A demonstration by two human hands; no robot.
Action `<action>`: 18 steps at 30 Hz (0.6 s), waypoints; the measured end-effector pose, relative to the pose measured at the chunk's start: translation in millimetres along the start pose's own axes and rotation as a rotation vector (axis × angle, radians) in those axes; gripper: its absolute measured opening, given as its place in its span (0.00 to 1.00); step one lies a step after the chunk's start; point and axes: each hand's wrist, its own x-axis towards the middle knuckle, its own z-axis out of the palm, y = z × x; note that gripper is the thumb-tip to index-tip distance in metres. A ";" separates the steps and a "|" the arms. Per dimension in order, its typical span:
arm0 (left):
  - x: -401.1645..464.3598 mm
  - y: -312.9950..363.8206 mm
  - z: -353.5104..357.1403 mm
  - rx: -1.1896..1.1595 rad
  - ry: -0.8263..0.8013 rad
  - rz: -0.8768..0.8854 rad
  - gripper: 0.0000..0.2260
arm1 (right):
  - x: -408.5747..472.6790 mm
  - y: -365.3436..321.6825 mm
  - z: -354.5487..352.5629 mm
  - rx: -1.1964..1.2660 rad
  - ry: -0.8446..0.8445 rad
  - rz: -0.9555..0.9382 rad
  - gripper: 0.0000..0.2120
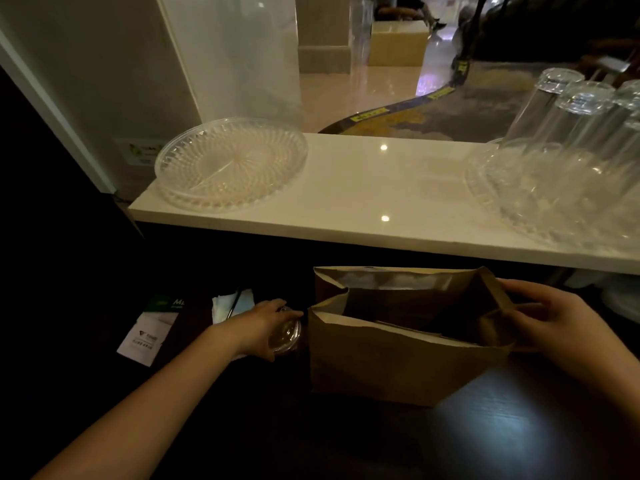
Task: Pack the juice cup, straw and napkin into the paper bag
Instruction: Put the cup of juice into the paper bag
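Brown paper bag [398,362] stands open on the dark counter [519,445]. Just left of the bag, the left hand [263,329] wraps around the lidded juice cup [285,336]. Right hand [550,317] pinches the bag's right edge. Farther left of the bag lies a white napkin [221,306] with a thin straw [234,301] on it.

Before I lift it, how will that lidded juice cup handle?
The juice cup looks like thin clear plastic, so it probably flexes if squeezed. The left hand grips it near the domed lid, which may pop loose. It seems filled, so likely weighty and apt to tip.
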 end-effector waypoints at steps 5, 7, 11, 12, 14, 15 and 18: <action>-5.7 -1.6 2.5 -0.007 0.185 0.015 0.33 | -1.4 -1.5 9.8 -0.073 -0.015 -0.085 0.20; -13.2 -2.4 -5.3 -0.082 0.234 -0.011 0.35 | -1.3 -1.3 9.1 -0.087 -0.033 -0.084 0.21; -40.0 -9.3 -59.9 -0.223 0.287 -0.140 0.41 | -0.1 0.2 8.7 -0.064 -0.060 -0.097 0.21; -52.4 -10.3 -80.0 -0.251 0.344 -0.150 0.40 | 0.4 0.1 9.2 -0.052 -0.066 -0.099 0.21; -81.7 -6.8 -124.7 -0.244 0.483 -0.127 0.36 | 2.1 0.3 9.7 -0.034 -0.072 -0.098 0.20; -96.2 -0.3 -147.5 -0.223 0.547 -0.121 0.35 | 3.1 0.6 9.7 -0.028 -0.076 -0.098 0.20; -126.7 33.3 -204.3 -0.202 0.673 -0.075 0.35 | 5.3 1.5 10.0 -0.010 -0.095 -0.102 0.21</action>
